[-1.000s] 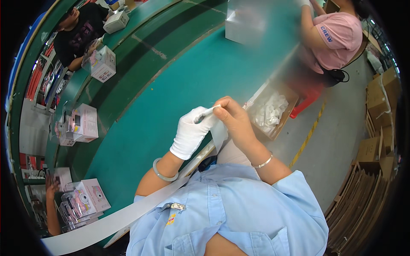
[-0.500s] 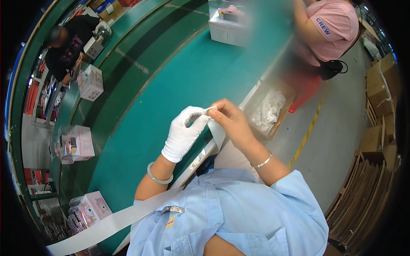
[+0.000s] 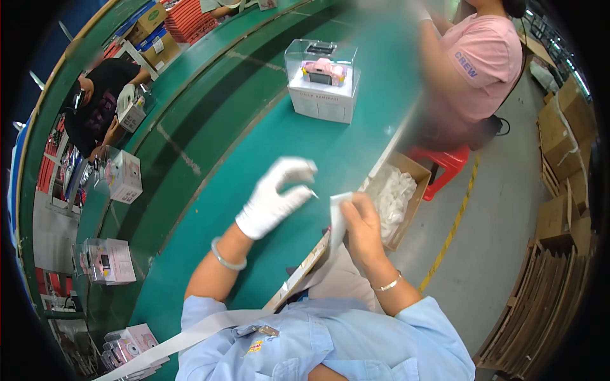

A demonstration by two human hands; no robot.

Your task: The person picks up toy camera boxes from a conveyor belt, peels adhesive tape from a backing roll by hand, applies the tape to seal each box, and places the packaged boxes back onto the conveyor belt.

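1. Right at the table's near edge, a small white packet [image 3: 337, 213] stands upright in the bare right hand [image 3: 362, 232], pinched between thumb and fingers, just above the person's lap.
2. The left hand [image 3: 273, 198], in a white glove, hovers over the green table [image 3: 254, 127] just left of the packet, not touching it; its fingers are spread and curled, thumb and forefinger apart with nothing between them.
3. A pale bracelet sits on the left wrist [image 3: 227, 257], a thin silver one on the right wrist [image 3: 387, 286].
4. Just beyond the right hand, off the table's edge, an open cardboard box [image 3: 406, 190] holds a heap of white packets.
5. Further up the table, well apart from both hands, stands a clear-topped display box [image 3: 321, 79] with a pink toy camera inside on a white base.
6. Beside it at the top right sits a person in a pink shirt [image 3: 483, 63] on a red stool [image 3: 445, 162].
7. Across the table on the left, another person in black [image 3: 95, 108] holds a similar boxed item in gloved hands.
8. More of those boxes [image 3: 121, 174] line the far left side.
9. Flattened cardboard [image 3: 553, 279] is stacked along the floor at the right.
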